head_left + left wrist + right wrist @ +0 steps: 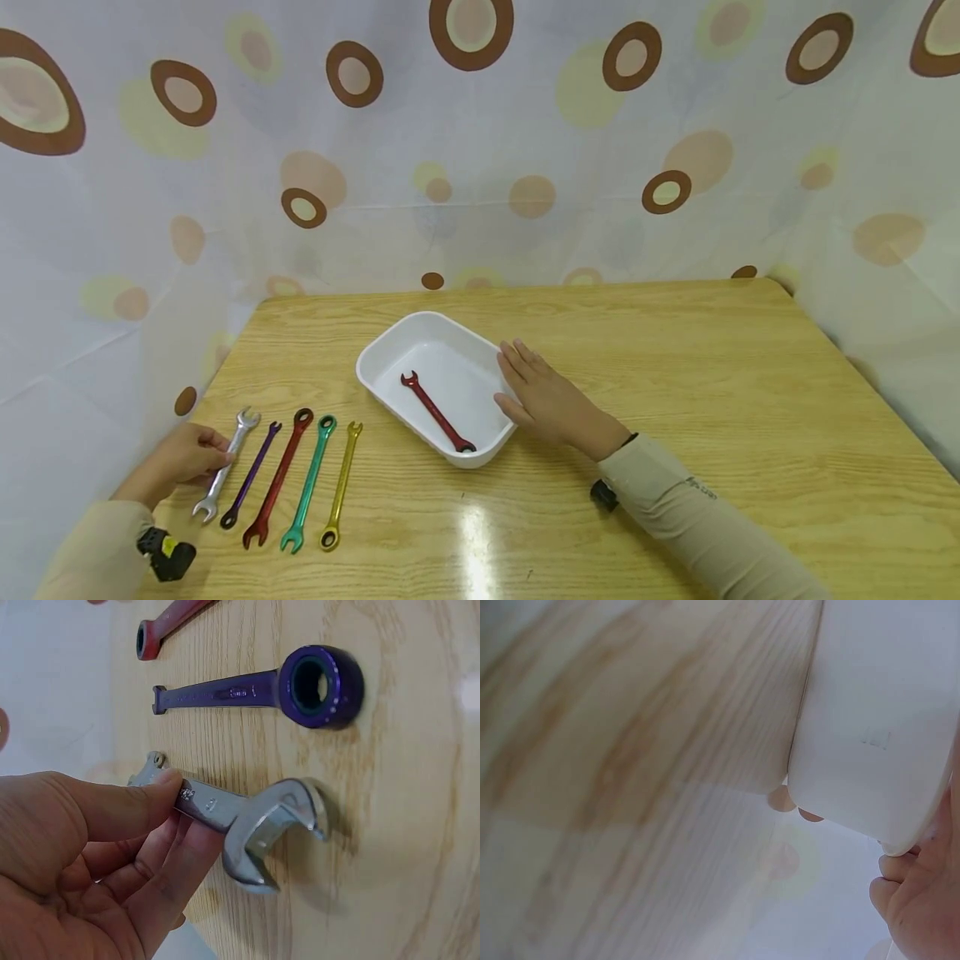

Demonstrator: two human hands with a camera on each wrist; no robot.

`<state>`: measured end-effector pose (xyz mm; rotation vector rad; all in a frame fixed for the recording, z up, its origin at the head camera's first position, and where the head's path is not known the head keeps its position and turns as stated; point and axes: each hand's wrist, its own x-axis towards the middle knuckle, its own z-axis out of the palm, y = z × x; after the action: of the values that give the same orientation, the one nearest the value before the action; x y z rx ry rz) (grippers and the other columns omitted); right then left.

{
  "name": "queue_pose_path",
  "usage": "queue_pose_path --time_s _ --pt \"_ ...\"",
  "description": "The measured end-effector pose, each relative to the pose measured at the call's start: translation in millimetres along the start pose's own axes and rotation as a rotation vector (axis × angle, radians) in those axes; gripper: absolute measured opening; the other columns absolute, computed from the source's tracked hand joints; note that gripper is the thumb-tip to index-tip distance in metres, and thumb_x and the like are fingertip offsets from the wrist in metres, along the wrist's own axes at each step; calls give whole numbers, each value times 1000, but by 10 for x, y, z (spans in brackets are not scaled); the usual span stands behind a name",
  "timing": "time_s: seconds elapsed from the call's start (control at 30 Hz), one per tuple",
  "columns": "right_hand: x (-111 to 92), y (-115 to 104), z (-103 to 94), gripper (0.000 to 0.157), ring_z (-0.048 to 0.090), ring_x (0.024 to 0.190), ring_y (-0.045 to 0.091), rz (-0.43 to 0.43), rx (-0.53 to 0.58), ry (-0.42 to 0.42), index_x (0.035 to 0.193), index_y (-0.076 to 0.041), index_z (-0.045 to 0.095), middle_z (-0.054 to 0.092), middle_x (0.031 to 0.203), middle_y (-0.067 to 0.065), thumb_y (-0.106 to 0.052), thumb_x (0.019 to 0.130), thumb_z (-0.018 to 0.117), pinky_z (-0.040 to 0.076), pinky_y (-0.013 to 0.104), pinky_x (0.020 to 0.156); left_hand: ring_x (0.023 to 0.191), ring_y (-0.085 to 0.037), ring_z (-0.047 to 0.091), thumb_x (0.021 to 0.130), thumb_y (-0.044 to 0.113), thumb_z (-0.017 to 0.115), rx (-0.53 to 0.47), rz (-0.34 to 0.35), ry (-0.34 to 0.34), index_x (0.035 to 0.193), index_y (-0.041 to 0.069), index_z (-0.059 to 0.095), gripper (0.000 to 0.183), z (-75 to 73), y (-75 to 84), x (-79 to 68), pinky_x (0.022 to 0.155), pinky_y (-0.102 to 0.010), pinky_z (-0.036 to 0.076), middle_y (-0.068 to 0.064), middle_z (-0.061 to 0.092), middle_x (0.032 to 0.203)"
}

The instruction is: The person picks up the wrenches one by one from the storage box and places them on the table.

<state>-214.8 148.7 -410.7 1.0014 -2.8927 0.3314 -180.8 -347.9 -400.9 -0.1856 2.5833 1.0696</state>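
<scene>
My left hand (183, 457) pinches a silver open-ended wrench (218, 482) between thumb and fingers at the left of the table. In the left wrist view, the thumb (142, 806) presses on the shank and the open jaw faces outward. Beside it lies a purple wrench (252, 475). My right hand (553, 402) rests against the right rim of a white plastic tray (465, 371) with its fingers extended. Inside that tray lies a dark red wrench (437, 411). The right wrist view shows the tray's outer wall (870, 742) and part of the hand (930, 900).
To the right of the purple wrench, a red wrench (279, 475), a green wrench (310, 483) and a yellow wrench (342, 483) lie in a row on the wooden table (675, 358). A patterned curtain (495, 150) hangs behind the table and along its sides.
</scene>
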Motion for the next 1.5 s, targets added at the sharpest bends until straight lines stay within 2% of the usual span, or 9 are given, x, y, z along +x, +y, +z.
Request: queue_pose_path --time_s 0.33,0.9,1.5 --pt "-8 -15 -20 64 8 146 34 -2 6 -4 147 8 21 15 156 22 -38 104 33 15 45 118 61 -14 54 86 -2 62 -2 -7 -1 88 -14 57 13 11 17 -52 54 -28 53 -1 54 69" --pt "-9 -12 -34 64 8 146 36 -7 4 -1 147 8 21 15 156 23 -37 104 34 16 47 118 58 -14 55 85 2 67 129 -61 42 82 -8 58 14 54 124 -92 53 -28 53 -7 53 70" --pt "4 -4 -18 64 7 146 33 5 4 -9 148 6 20 13 157 21 -39 104 32 14 45 119 53 -14 58 82 3 71 238 -10 72 75 -7 58 17 54 117 -50 52 -31 55 -8 56 65"
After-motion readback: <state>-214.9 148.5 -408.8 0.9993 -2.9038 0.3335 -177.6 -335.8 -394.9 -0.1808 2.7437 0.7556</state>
